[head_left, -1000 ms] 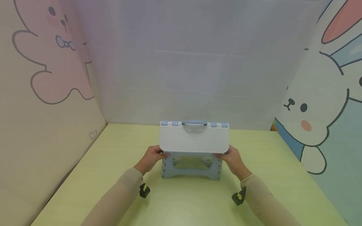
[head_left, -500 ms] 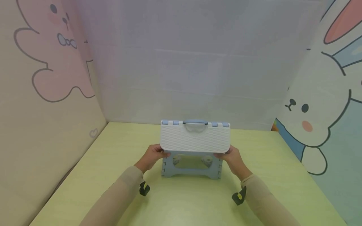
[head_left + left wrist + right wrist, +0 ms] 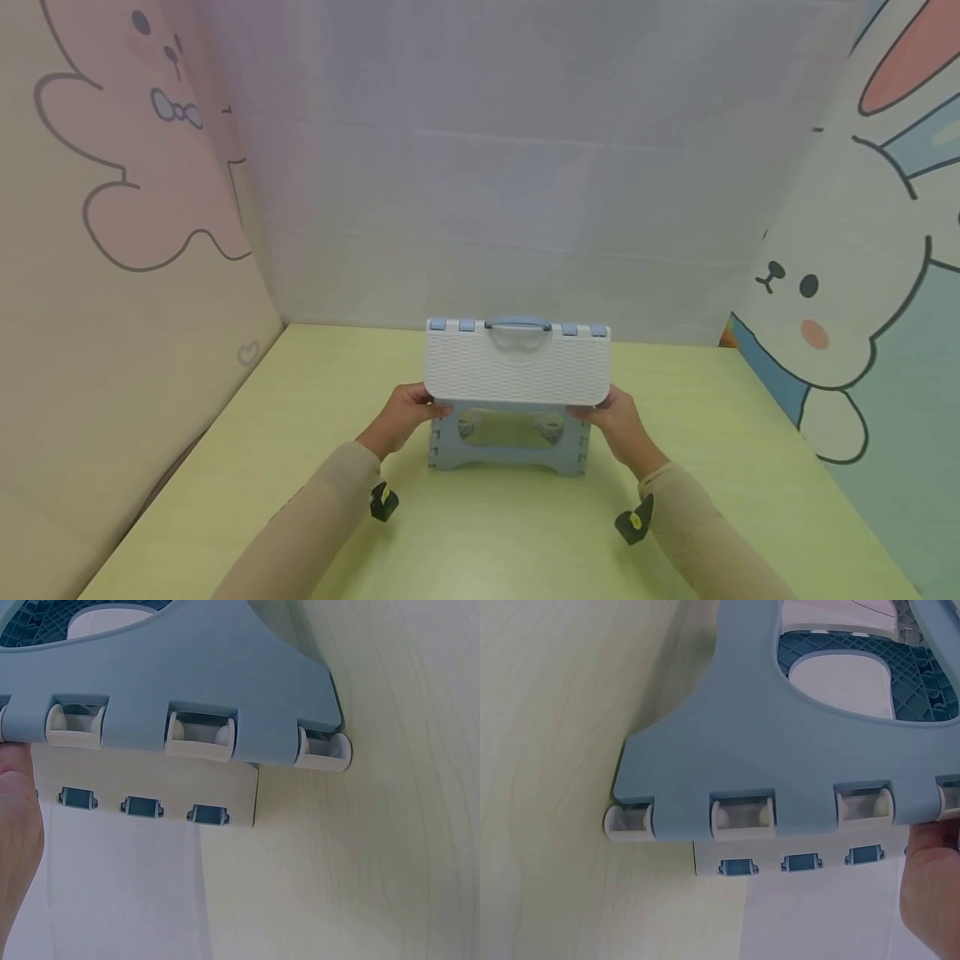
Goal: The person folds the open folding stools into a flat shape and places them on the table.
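A folding step stool stands upright on the table, its white textured seat (image 3: 517, 371) tilted toward me in the head view. A pale blue carry handle (image 3: 517, 322) runs along the seat's far edge. Below the seat is a blue leg panel (image 3: 506, 458) with cut-out openings. My left hand (image 3: 396, 421) grips the stool's left side just under the seat, thumb on the front of the panel. On the right side, my right hand (image 3: 624, 427) holds it the same way. The seat hides most of the other fingers. White hinge knuckles (image 3: 201, 739) line the panel's edge in the left wrist view.
The pale yellow-green table (image 3: 480, 533) extends all around the stool. Behind it rises a plain whitish back wall (image 3: 510, 208). Side walls carry a pink cartoon animal (image 3: 150, 167) at left and a white rabbit (image 3: 832, 317) at right.
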Tool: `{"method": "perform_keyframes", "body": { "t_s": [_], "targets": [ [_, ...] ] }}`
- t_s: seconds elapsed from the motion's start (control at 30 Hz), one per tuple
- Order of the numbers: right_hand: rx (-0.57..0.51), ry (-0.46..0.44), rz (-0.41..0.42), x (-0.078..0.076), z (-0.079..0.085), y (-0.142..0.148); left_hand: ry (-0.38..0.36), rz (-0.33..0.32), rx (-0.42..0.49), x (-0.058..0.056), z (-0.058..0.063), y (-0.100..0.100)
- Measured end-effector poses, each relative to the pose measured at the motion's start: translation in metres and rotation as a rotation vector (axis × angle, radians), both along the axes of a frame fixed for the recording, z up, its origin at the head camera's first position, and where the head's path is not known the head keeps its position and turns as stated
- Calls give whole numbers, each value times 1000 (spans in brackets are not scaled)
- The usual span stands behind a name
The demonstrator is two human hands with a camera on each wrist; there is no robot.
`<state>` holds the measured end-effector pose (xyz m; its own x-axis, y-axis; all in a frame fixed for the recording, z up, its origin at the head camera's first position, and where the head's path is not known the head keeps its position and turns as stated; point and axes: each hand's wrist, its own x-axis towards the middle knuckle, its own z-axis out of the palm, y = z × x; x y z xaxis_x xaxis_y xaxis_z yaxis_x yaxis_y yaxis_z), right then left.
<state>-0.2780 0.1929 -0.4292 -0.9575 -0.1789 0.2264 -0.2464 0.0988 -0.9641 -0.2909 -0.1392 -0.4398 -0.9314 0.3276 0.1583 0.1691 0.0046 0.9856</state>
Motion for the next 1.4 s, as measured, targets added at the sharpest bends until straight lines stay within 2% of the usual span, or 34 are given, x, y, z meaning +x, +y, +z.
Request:
{"method": "perform_keyframes", "body": {
  "t_s": [0.47, 0.73, 1.1, 1.4],
  "targets": [
    [-4, -9, -11, -1, 0, 1, -9, -2, 15, 1, 2, 1],
    [-20, -7, 4, 2, -1, 1, -2, -6, 18, 0, -3, 2],
    [-21, -7, 2, 0, -1, 0, -5, 8, 9, 0, -1, 2],
    [-19, -4, -1, 0, -1, -2, -5, 10, 5, -1, -4, 0]
  ]
}}
